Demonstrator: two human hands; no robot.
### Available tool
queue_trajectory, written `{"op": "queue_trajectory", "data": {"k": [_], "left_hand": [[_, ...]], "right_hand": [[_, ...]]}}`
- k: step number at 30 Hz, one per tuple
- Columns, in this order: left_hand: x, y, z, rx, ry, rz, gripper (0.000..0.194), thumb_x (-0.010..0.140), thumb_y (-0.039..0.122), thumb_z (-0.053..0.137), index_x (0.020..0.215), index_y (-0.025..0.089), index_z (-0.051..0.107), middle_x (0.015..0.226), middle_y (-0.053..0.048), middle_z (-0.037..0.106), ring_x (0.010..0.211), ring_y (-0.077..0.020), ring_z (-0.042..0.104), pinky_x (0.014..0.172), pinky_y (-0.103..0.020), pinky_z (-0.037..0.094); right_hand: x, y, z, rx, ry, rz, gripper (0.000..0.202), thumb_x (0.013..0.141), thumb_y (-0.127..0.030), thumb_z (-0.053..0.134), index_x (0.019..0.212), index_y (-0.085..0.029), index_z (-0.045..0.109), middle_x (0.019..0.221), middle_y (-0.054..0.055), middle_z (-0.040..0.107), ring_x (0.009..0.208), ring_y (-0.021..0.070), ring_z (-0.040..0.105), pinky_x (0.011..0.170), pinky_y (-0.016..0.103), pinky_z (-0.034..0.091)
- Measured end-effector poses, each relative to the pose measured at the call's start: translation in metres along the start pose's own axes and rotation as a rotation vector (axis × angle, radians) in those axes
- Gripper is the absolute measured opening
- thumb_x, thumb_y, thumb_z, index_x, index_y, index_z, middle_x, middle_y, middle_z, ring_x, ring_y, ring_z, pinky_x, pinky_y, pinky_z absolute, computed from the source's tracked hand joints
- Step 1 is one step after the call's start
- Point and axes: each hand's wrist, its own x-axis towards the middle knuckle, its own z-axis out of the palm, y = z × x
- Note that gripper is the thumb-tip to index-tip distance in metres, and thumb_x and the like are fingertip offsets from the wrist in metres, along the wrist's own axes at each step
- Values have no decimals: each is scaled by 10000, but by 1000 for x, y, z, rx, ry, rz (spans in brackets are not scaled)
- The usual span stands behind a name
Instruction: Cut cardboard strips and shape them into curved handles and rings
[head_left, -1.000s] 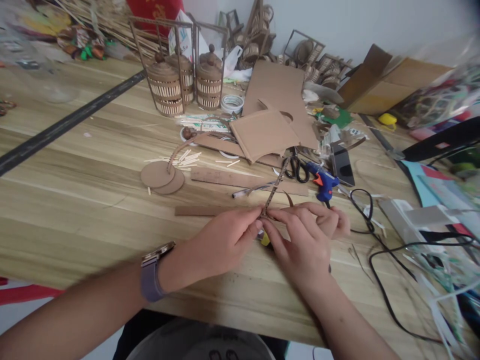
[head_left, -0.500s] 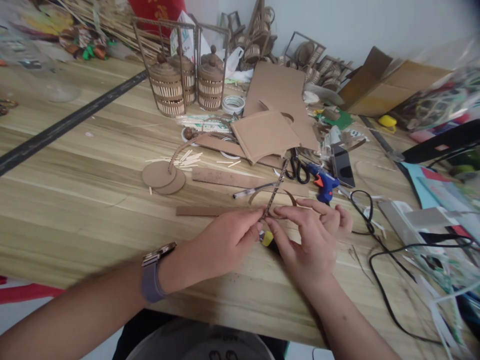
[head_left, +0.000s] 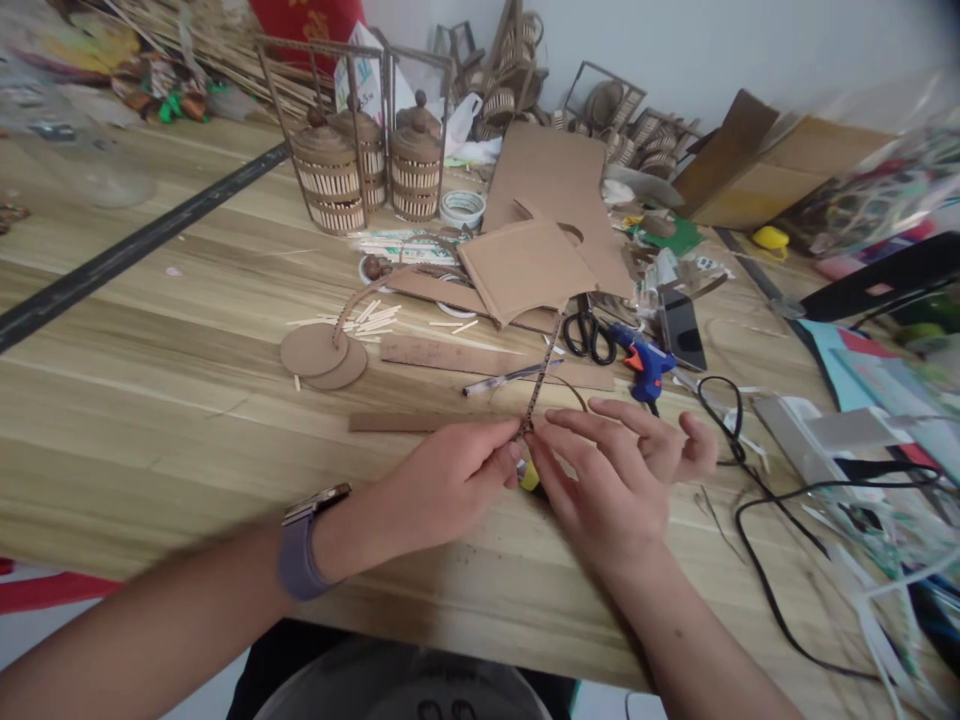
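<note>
My left hand, with a watch on its wrist, pinches the near end of a thin cardboard strip that rises away from me. My right hand has its thumb and index fingertips closed at the same end, its other fingers raised. Partly hidden under the hands lies a yellow and black tool. Left of them is a flat cardboard strip, and beyond are a pen and a wider cardboard strip. Two cardboard discs overlap at the left.
Black scissors, a blue glue gun and a phone lie beyond my right hand. Black cables run along the right. Small lantern-like cages, cardboard sheets and an open box stand farther back.
The ring-like curve of cardboard by my right fingertips is less visible now. My right fingers have shifted slightly, and the whole view has moved a little.
</note>
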Motion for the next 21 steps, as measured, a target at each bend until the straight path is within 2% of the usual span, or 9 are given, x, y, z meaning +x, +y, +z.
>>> {"op": "queue_trajectory", "data": {"k": [7, 10, 13, 18, 21], "left_hand": [[-1, 2, 0, -2, -8, -31, 244, 992, 208, 376, 790, 185, 512, 760, 12, 592, 729, -139, 560, 699, -255, 410], [-1, 0, 1, -19, -19, -28, 270, 1008, 257, 375, 793, 182, 519, 759, 14, 587, 722, -131, 558, 693, -246, 410], [-1, -2, 0, -71, -43, -78, 317, 1024, 314, 357, 785, 180, 516, 674, 31, 543, 636, -116, 538, 636, -234, 406], [0, 1, -1, -112, -67, -157, 264, 1007, 246, 380, 773, 184, 488, 605, 50, 513, 552, -107, 511, 568, -220, 391], [0, 4, -1, -58, -72, -181, 315, 1008, 231, 367, 711, 189, 462, 574, 48, 511, 537, -112, 508, 576, -230, 385]], "right_hand": [[0, 0, 0, -3, -2, -3, 95, 866, -215, 679, 822, -280, 625, 880, -56, 743, 1016, 201, 605, 1063, 468, 210], [0, -1, -1, 39, -20, -21, 111, 862, -179, 674, 827, -267, 614, 851, -57, 754, 1003, 212, 639, 1055, 477, 224], [0, -3, 0, 96, -48, -32, 109, 873, -166, 655, 843, -257, 604, 829, -54, 760, 1000, 222, 664, 1062, 494, 226], [1, -7, 0, 148, -70, -23, 133, 874, -158, 650, 813, -243, 568, 839, -45, 764, 959, 200, 676, 1072, 470, 231], [2, -8, 0, 161, -81, -18, 139, 877, -162, 646, 815, -245, 553, 820, -47, 759, 929, 194, 683, 1046, 455, 261]]}}
